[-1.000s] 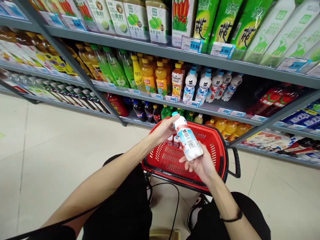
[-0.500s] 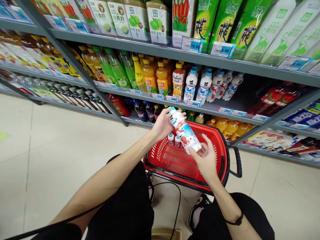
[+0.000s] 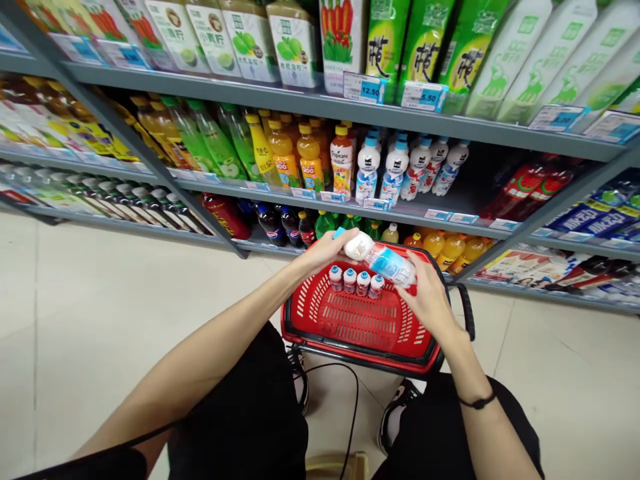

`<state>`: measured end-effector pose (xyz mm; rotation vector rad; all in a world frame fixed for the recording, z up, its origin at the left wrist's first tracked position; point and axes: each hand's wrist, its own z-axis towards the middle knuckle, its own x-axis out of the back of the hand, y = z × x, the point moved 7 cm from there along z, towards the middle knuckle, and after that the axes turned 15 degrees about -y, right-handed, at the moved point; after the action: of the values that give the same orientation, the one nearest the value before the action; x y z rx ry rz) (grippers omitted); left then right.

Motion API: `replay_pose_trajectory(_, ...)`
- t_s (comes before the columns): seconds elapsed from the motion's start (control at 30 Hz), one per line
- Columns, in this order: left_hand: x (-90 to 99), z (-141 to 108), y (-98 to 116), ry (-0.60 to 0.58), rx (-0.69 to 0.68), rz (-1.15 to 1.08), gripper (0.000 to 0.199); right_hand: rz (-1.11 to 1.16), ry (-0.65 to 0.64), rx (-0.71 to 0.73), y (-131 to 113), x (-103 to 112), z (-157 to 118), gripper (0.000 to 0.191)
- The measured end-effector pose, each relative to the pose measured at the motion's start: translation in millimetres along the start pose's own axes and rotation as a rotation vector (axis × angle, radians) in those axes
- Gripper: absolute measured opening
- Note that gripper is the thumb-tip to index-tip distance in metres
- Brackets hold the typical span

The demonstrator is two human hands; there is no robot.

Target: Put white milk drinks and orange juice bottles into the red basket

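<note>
A white and blue drink bottle [image 3: 385, 259] lies tilted between my two hands, above the red shopping basket [image 3: 350, 337]. My left hand [image 3: 333, 248] is closed round its blue-capped neck. At the other end, my right hand [image 3: 424, 290] grips the base, with the thumb underneath and the fingers on the far side. Inside the basket, several small bottles [image 3: 349, 280] with blue tops stand in a row along the far side, below the held bottle.
Shelves of drinks run across the front. Similar white bottles [image 3: 393, 170] stand on the middle shelf [image 3: 320, 208], beside orange juice bottles [image 3: 310, 153]. Cartons [image 3: 293, 47] fill the upper shelf. The basket's black handle [image 3: 466, 310] sticks out right. A black cable [image 3: 356, 407] hangs between my legs.
The bottle has turned in my hands, lying flatter and showing another side of its label. My right hand has shifted round its base. More of the row in the basket shows.
</note>
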<state>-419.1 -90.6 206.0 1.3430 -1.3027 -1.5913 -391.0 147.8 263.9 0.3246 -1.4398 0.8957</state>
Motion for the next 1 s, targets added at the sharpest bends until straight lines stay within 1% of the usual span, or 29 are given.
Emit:
replay_pose_trajectory(0.03,-7.5,10.0,-10.6,-0.028,0.062,0.049,0.060,-0.019,-0.094,-0.090,16.4,0.1,1.7,0.081)
replay_pose_trajectory(0.07,-16.4,20.9,-22.0,-0.051,0.117,0.116,0.060,-0.047,-0.189,-0.189,32.9,0.5,1.6,0.080)
replay_pose_trajectory(0.13,-35.4,44.6,-46.3,-0.072,0.200,0.289,0.058,-0.084,-0.349,-0.383,62.8,3.1,-4.4,0.071)
replay_pose_trajectory(0.2,-54.3,69.4,-73.4,-0.079,0.261,0.446,0.051,-0.079,-0.457,-0.514,82.5,6.4,-14.8,0.058)
replay_pose_trajectory(0.27,-71.2,93.2,-102.0,-0.094,0.315,0.614,0.038,-0.040,-0.522,-0.579,92.1,7.6,-26.2,0.048)
replay_pose_trajectory(0.33,-85.6,114.7,-131.1,-0.132,0.360,0.788,0.028,0.000,-0.579,-0.602,95.1,5.7,-37.3,0.040)
replay_pose_trajectory(0.43,-102.0,140.9,-175.5,-0.231,0.421,0.994,0.028,0.057,-0.644,-0.643,96.8,3.2,-51.9,0.033)
replay_pose_trajectory(0.53,-108.2,161.4,-213.5,-0.303,0.476,1.166,0.032,0.090,-0.649,-0.677,99.8,9.5,-61.0,0.030)
replay_pose_trajectory(0.6,-106.6,173.2,-231.8,-0.316,0.508,1.269,0.036,0.108,-0.623,-0.689,104.5,19.5,-67.4,0.032)
replay_pose_trajectory(0.67,-102.4,182.7,-244.3,-0.317,0.534,1.356,0.039,0.146,-0.557,-0.712,112.2,34.4,-79.5,0.038)
replay_pose_trajectory(0.7,-100.1,186.3,-248.5,-0.318,0.542,1.393,0.040,0.174,-0.503,-0.726,116.2,43.5,-89.1,0.042)
replay_pose_trajectory(0.77,-96.0,190.1,-253.0,-0.320,0.546,1.458,0.039,0.242,-0.346,-0.742,121.0,63.4,-117.7,0.047)
replay_pose_trajectory(0.8,-94.8,190.4,-253.7,-0.321,0.541,1.484,0.037,0.259,-0.243,-0.733,119.6,73.5,-136.6,0.046)
replay_pose_trajectory(0.83,-94.4,189.8,-253.6,-0.322,0.530,1.506,0.036,0.263,-0.110,-0.735,116.1,83.7,-160.1,0.045)
replay_pose_trajectory(0.87,-95.0,188.4,-252.7,-0.320,0.512,1.525,0.036,0.251,0.019,-0.766,110.0,91.1,-188.2,0.044)
replay_pose_trajectory(0.9,-96.5,186.4,-251.1,-0.315,0.488,1.540,0.036,0.229,0.118,-0.829,101.4,93.6,-219.7,0.042)
replay_pose_trajectory(0.93,-98.7,184.0,-249.0,-0.307,0.461,1.551,0.036,0.194,0.185,-0.918,89.7,91.6,-252.6,0.040)
replay_pose_trajectory(0.97,-101.5,181.1,-246.1,-0.295,0.434,1.560,0.037,0.178,0.215,-1.008,74.9,84.8,-284.1,0.038)
replay_pose_trajectory(1.0,-104.7,177.8,-242.6,-0.279,0.409,1.566,0.039,0.194,0.206,-1.073,57.5,73.6,-311.4,0.035)
